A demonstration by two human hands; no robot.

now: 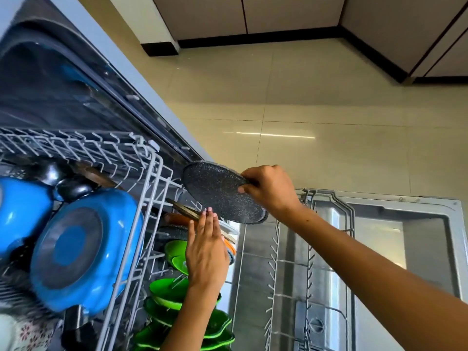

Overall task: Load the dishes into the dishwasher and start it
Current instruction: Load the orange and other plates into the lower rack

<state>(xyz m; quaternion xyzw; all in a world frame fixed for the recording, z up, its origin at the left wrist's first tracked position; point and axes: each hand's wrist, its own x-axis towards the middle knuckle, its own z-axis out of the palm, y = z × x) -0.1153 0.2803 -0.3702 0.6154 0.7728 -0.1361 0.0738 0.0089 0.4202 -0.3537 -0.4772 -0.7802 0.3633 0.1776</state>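
Right hand: the right hand [271, 190] pinches the rim of a dark speckled plate [220, 192], thumb on the face, fingers curled behind; the plate is held tilted above the far end of the lower rack [274, 249].
Left hand: the left hand [206, 252] is flat, fingers straight and together, holding nothing; its fingertips [209, 211] reach toward the dishes standing in the lower rack, at or just short of touching a brown-edged plate [184, 209].
Plate position: not yet slotted; it hangs over the row, just beside the upper rack's corner.
Upper rack: the upper rack [149, 173] is pulled out and carries two blue pots [83, 252] turned bottom-up, plus dark bowls [73, 188] behind them.
Lower rack, loaded part: green plates [177, 292] stand in a row, with an orange dish [177, 219] and another speckled piece farther along.
Lower rack, free part: bare tines on the right side over the open dishwasher door [395, 224].
Progress, judged: well along; both racks hold much, the speckled plate is mid-placement.
Left to do, judged: seat this plate, push in both racks, shut the door, start the machine. Whether more dishes wait elsewhere cannot be told.
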